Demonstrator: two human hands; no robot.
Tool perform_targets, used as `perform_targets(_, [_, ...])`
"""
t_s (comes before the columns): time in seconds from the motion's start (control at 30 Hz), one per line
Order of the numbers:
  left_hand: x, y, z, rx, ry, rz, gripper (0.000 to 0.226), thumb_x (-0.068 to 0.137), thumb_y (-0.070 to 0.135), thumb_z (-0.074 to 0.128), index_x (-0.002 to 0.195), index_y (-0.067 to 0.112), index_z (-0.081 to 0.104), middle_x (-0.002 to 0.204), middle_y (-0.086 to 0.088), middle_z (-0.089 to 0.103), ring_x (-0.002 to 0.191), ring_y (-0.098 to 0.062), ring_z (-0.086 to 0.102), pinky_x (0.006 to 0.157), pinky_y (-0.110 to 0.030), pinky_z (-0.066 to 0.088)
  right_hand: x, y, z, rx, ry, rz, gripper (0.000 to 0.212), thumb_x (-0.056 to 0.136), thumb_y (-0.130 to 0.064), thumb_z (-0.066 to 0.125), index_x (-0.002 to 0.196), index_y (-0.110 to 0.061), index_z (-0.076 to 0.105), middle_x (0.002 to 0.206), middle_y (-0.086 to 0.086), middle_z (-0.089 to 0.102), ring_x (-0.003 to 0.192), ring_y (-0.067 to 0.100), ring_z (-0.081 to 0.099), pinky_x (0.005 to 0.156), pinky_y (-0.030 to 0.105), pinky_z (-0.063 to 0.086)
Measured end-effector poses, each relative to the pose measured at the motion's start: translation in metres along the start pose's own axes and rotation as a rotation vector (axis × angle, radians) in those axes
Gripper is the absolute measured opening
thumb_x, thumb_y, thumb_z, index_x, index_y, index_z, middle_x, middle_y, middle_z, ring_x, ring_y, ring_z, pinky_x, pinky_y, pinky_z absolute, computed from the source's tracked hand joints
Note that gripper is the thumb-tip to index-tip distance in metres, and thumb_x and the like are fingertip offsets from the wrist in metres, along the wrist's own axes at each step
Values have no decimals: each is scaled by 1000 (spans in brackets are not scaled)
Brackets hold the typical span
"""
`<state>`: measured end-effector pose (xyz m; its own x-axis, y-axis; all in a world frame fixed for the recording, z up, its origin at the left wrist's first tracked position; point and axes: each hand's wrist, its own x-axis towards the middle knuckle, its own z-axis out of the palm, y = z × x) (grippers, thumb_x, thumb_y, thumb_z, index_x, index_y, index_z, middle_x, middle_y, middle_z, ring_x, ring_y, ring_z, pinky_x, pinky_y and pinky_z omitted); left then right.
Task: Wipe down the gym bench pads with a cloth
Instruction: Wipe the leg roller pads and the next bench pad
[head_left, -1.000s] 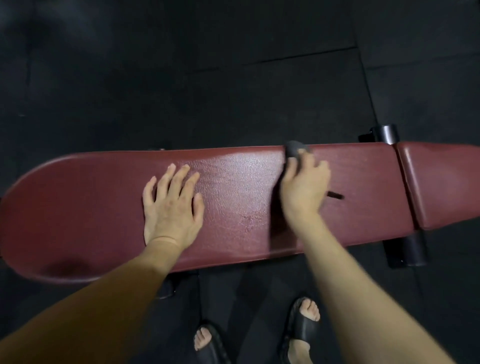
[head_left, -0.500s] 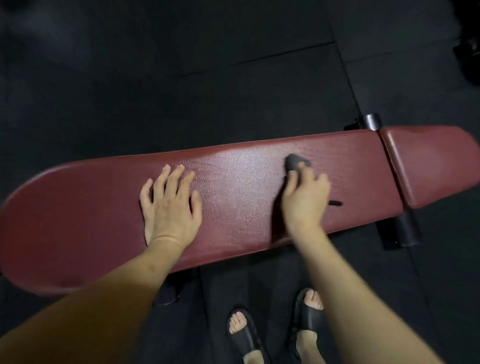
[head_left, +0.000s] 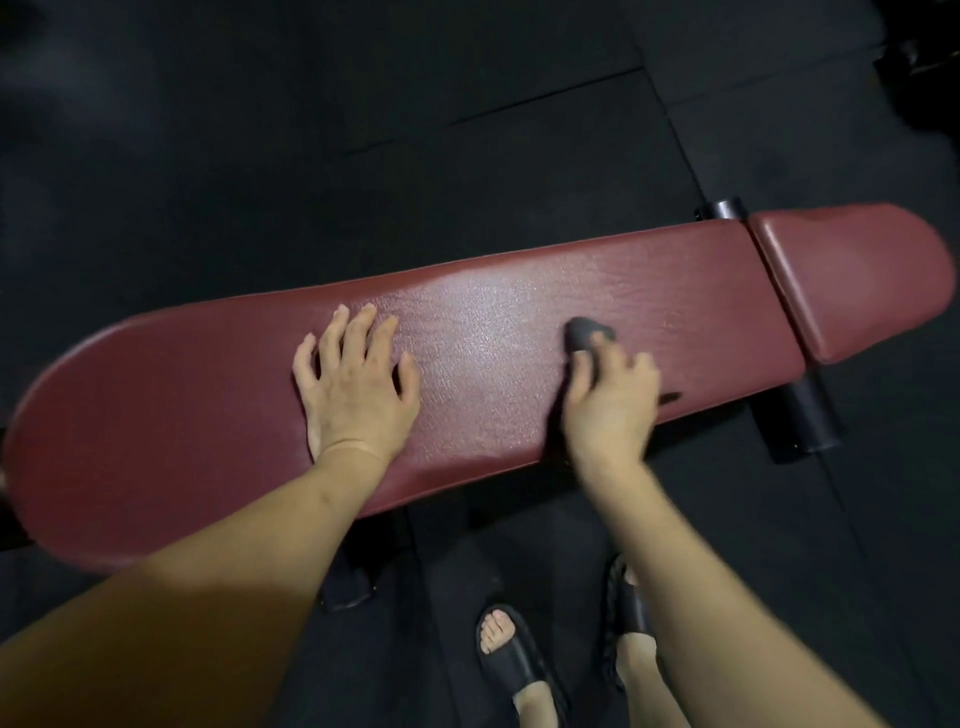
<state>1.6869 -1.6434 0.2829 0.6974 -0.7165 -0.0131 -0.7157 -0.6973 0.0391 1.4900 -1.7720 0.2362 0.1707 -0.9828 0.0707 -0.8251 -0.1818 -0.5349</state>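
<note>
Bench pad (head_left: 519, 332) in dark red, long and rounded at its far-left end, runs across in front of the person, its grained skin catching a pale sheen between the two hands. Going from the left: the left hand (head_left: 358, 384) lies palm down on this surface, fingers (head_left: 358, 327) straight and spread a little, the thumb out to the right, holding nothing. Beyond those fingertips the pad reaches on to its far edge; to the left of them it stretches bare to the rounded end. Further right, well apart from the left hand, the right hand (head_left: 610, 400) presses a small dark cloth (head_left: 584, 332) onto the pad. Its fingers are curled over the cloth, which pokes out ahead of the fingertips as a grey bunched lump, with a thin dark scrap showing just to the right of the knuckles. The hand is slightly blurred. To the right of those fingers the long pad ends at a narrow gap, and a shorter seat pad (head_left: 852, 275) of the same red follows, tilted a little off the line. Black frame tubes (head_left: 805, 415) stick out on both sides at that gap. Below the near edge, on the black rubber floor (head_left: 311, 130), stand two feet in black slide sandals (head_left: 511, 660), below the right wrist.
</note>
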Motion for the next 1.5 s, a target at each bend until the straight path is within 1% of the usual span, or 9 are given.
perform_targets(0.13, [0,0,0,-27,30,9,52,100,44,32,142,25,57,155,2,47,150,-22,29,122,-52,17,-94,-78,2,156,-211,-352,36,100,-35,55,127,-16,69,90,14,53,83,35,52,72,43,47])
perform_targets(0.23, [-1,-1,-1,-40,47,14,51,101,41,30,141,25,58,155,2,48,150,-22,30,122,-52,18,-67,-39,-4,136,-211,-453,37,100,-38,55,128,-18,69,90,14,52,85,35,52,72,46,51])
perform_targets(0.47, [0,-2,2,-48,46,15,50,102,43,32,142,26,56,155,1,48,151,-22,28,122,-51,17,-4,44,-12,-42,98,36,35,98,-32,57,123,-10,70,95,24,53,89,44,53,78,52,51])
perform_targets(0.6, [-1,-1,4,-49,67,20,48,101,42,35,140,25,59,153,1,50,149,-23,31,121,-50,17,-81,-43,6,82,29,-150,32,98,-29,59,122,-13,72,89,16,52,82,35,49,72,43,42])
perform_targets(0.73, [-1,-1,2,-44,53,14,48,102,41,35,141,25,58,154,1,48,149,-22,30,122,-50,16,-65,-12,-6,93,-135,-455,35,99,-33,59,126,-13,70,87,13,50,80,34,50,67,44,47])
perform_targets(0.93, [0,-2,3,-34,41,16,48,103,42,34,141,25,57,154,1,48,150,-23,29,122,-52,18,-17,27,-8,15,66,12,36,98,-32,57,123,-10,69,97,21,54,89,41,52,77,52,51])
perform_targets(1.1, [1,-2,3,-31,34,14,47,103,42,35,142,25,56,155,1,47,150,-23,29,122,-52,17,-71,-63,11,112,-74,-318,31,96,-27,63,121,-11,72,88,15,54,81,34,50,71,44,40])
perform_targets(1.2, [1,-2,3,-31,28,12,48,103,42,35,143,25,56,155,1,47,150,-23,28,122,-52,17,-43,-37,6,153,-179,-434,35,99,-33,57,124,-12,70,87,14,53,82,35,52,72,45,48])
perform_targets(1.5, [1,-1,3,3,-3,21,48,103,44,33,144,29,54,156,1,45,151,-22,26,121,-52,16,16,3,1,39,-50,-14,29,100,-27,61,124,-11,70,97,20,56,93,41,55,86,44,45])
